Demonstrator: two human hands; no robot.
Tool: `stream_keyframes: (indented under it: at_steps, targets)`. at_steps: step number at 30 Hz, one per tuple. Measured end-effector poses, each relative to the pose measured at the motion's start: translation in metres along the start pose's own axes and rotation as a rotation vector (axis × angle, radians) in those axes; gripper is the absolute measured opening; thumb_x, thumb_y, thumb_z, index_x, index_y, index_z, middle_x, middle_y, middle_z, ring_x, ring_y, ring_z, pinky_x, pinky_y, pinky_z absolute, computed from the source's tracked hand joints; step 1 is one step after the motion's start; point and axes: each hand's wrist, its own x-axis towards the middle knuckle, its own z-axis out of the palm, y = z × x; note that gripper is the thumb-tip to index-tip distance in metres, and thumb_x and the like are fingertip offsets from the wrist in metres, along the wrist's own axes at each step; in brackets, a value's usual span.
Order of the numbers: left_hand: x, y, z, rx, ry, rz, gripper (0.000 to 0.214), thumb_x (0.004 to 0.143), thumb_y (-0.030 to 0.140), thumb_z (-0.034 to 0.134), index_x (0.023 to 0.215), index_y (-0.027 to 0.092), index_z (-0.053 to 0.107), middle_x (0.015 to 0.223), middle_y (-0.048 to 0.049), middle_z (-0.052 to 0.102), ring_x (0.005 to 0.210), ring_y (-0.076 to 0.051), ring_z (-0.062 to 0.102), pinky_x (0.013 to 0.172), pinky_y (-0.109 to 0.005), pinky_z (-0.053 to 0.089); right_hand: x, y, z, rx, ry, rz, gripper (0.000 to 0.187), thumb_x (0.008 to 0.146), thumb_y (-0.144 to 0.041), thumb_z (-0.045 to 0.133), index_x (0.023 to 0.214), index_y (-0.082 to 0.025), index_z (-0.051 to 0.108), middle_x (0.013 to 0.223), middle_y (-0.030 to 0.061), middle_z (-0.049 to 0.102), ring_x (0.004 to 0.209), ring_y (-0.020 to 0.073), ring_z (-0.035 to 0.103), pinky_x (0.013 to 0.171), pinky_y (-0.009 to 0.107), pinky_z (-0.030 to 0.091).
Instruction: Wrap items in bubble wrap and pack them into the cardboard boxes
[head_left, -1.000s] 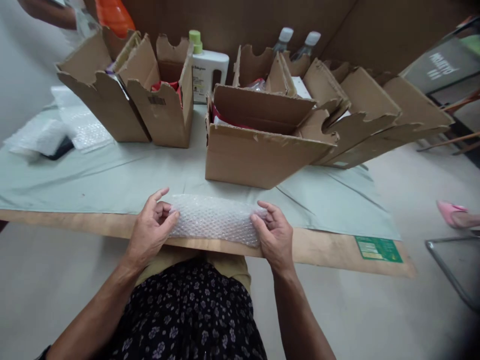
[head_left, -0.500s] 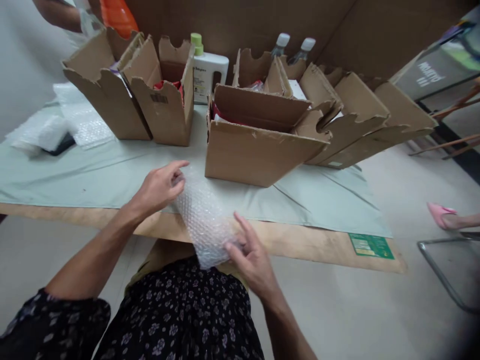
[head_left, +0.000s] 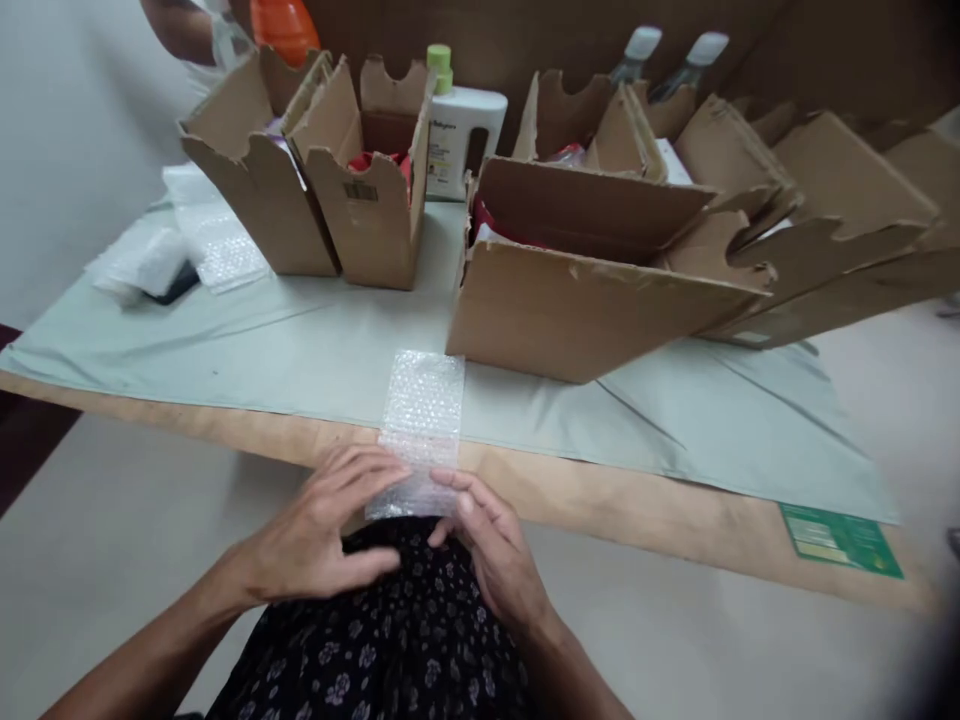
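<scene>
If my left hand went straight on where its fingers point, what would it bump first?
Probably the right hand, just ahead of the left hand at the bubble wrap, though depth is unclear.

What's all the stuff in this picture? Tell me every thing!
bubble wrap strip: 1, clear, table's near edge
other bubble wrap: count unclear, clear, table's left
dark item: 1, black, beside that wrap
cardboard boxes: at least six, brown, on table
box contents: count unclear, some red or white, partly hidden
jug: 1, white, green cap, between boxes
capped bottles: 2, clear-looking, white caps, back
orange container: 1, orange, back left
cloth: 1, pale green, over table
table: 1, tan, under cloth
label: 1, green, right front edge
another person's arm: 1, top left
left hand: 1, strip's left
right hand: 1, strip's right
</scene>
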Motion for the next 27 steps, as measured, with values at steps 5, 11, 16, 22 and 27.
stream_keyframes:
  at_steps: [5, 11, 16, 22, 27]
  targets:
    - [0.022, -0.017, 0.024, 0.089, 0.245, -0.208, 0.039, 0.097, 0.018, 0.055, 0.135, 0.020, 0.061, 0.099, -0.0063, 0.074, 0.088, -0.021, 0.068, 0.083, -0.039, 0.060, -0.005, 0.000, 0.000, -0.127, 0.131, -0.184, 0.051, 0.106, -0.039, 0.051, 0.156, -0.030, 0.040, 0.103, 0.0057, 0.077, 0.080, 0.0173, 0.072, 0.066, 0.031, 0.058]
    - [0.037, -0.031, 0.028, 0.176, 0.199, -0.256, 0.051, 0.094, 0.022, 0.061, 0.144, 0.019, 0.053, 0.088, -0.0035, 0.070, 0.082, -0.022, 0.066, 0.082, -0.042, 0.059, 0.008, -0.011, -0.010, -1.162, 0.124, -0.779, 0.042, 0.096, -0.012, 0.060, 0.136, -0.024, 0.064, 0.133, 0.0109, 0.071, 0.125, 0.0288, 0.063, 0.101, 0.049, 0.054]
    - [0.019, -0.022, 0.026, 0.286, 0.320, -0.122, 0.052, 0.095, 0.028, 0.066, 0.144, 0.020, 0.050, 0.131, -0.0158, 0.064, 0.121, -0.031, 0.062, 0.102, -0.051, 0.054, 0.035, -0.013, -0.010, -1.430, 0.003, -0.777, 0.031, 0.099, -0.010, 0.054, 0.122, -0.019, 0.072, 0.135, 0.0114, 0.072, 0.132, 0.0327, 0.060, 0.099, 0.052, 0.050]
    - [0.011, -0.014, 0.025, 0.176, 0.256, 0.014, 0.031, 0.099, 0.014, 0.057, 0.128, 0.020, 0.061, 0.103, -0.0065, 0.076, 0.096, -0.022, 0.070, 0.089, -0.042, 0.057, 0.040, -0.027, -0.009, -1.244, -0.045, -0.646, 0.032, 0.106, -0.017, 0.046, 0.118, -0.025, 0.074, 0.103, 0.0057, 0.080, 0.093, 0.0223, 0.071, 0.086, 0.040, 0.055]
    - [0.033, -0.026, 0.029, 0.187, 0.321, -0.132, 0.025, 0.099, 0.019, 0.056, 0.121, 0.018, 0.066, 0.101, -0.0085, 0.077, 0.087, -0.022, 0.071, 0.082, -0.041, 0.059, 0.046, -0.035, -0.011, -1.252, 0.210, -0.785, 0.026, 0.104, -0.026, 0.054, 0.123, -0.021, 0.072, 0.118, 0.0110, 0.076, 0.110, 0.0266, 0.067, 0.094, 0.044, 0.052]
